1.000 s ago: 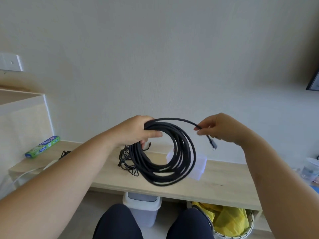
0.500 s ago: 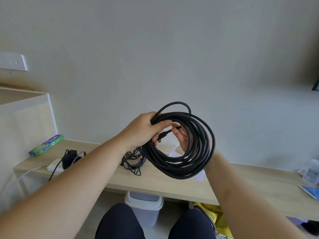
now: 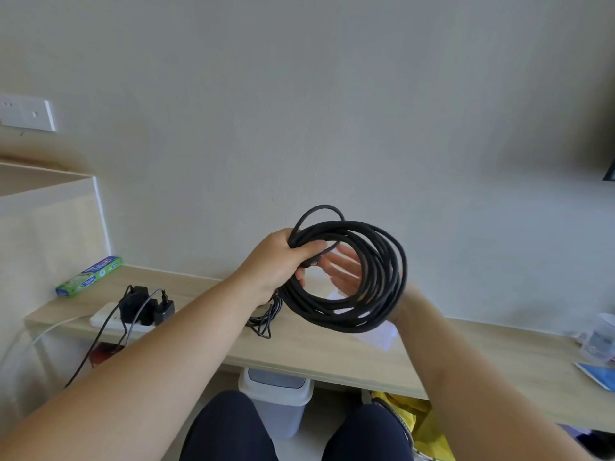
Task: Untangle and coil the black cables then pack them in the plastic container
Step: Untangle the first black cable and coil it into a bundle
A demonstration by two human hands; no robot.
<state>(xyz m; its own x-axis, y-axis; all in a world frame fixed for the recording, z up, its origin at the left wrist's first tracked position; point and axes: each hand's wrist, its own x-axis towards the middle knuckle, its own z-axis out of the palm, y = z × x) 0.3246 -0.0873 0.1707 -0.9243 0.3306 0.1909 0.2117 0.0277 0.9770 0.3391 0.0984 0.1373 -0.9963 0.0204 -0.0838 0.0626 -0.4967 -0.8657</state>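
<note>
Above the desk (image 3: 515, 354), the coiled black cable (image 3: 389, 271) is held up, the left hand (image 3: 273, 261) gripping its loops at nine o'clock, the right hand (image 3: 346, 274) through the centre with fingers straight. Coiling looks done; next, securing the loose end (image 3: 312, 261) near the left thumb

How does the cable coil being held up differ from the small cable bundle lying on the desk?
The cable coil is up in the air, gripped by the left hand; the small cable bundle lies on the desk. The coil's cable looks thick; the bundle's strands look thin. The coil is wound in neat round loops; the bundle is a loose tangle. Both are black.
</note>
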